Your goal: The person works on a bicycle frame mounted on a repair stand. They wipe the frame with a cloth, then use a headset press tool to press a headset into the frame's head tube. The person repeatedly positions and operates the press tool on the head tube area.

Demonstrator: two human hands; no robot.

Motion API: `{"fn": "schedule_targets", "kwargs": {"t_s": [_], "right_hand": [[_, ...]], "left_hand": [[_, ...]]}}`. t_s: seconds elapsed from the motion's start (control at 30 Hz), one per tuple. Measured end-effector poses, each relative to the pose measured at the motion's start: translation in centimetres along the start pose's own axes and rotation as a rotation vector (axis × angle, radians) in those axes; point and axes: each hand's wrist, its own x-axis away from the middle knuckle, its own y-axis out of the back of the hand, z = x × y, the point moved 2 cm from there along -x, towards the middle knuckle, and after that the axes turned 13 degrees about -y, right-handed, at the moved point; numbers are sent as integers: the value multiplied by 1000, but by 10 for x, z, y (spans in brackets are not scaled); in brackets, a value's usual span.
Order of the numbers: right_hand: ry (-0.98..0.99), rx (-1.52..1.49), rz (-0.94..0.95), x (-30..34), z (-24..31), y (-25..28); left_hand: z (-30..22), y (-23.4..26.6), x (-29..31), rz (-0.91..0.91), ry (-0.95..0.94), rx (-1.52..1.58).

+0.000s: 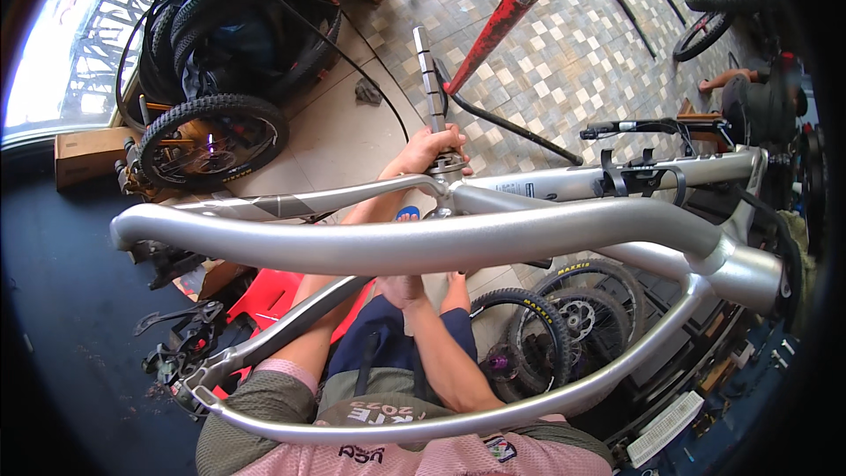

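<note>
A silver bicycle frame (423,242) spans the view in front of my body, its thick tube crossing the middle. Beyond that tube, my left hand (432,150) is closed around the lower end of a silver stepped metal rod (426,70). A round metal piece (449,162) sits just under the fingers, against the frame's joint. My right hand (402,289) reaches up from below behind the thick tube; only its wrist end shows, and its fingers are hidden. Black bottle-cage parts (630,174) sit on the frame's far tube at right.
A red stand pole (511,13) slants above the tiled floor. Tyres (229,26) are piled far left, near a cardboard box (88,157). Wheels (573,313) lie below the frame at right. A red plastic seat (269,295) is under me. Another person's arm (727,79) shows far right.
</note>
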Motion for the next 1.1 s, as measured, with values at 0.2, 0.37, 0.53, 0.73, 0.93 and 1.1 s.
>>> {"fn": "schedule_targets", "kwargs": {"t_s": [0.2,0.37,0.53,0.73,0.93,1.1], "right_hand": [[75,1060,-552,159,130,-14],[757,2118,-1150,177,221,-47],[940,1986,-1128,141,200,42],[864,1700,-905,71,147,123],[736,1544,-776,51,144,141],[592,1218,-658,24,107,145]], "left_hand": [[3,2,-4,50,-43,18],[5,2,-2,40,-57,-7],[-1,2,4,3,-63,-12],[-6,-5,3,-13,-71,-20],[-4,-5,6,-45,-72,65],[0,-2,7,-55,-86,89]]}}
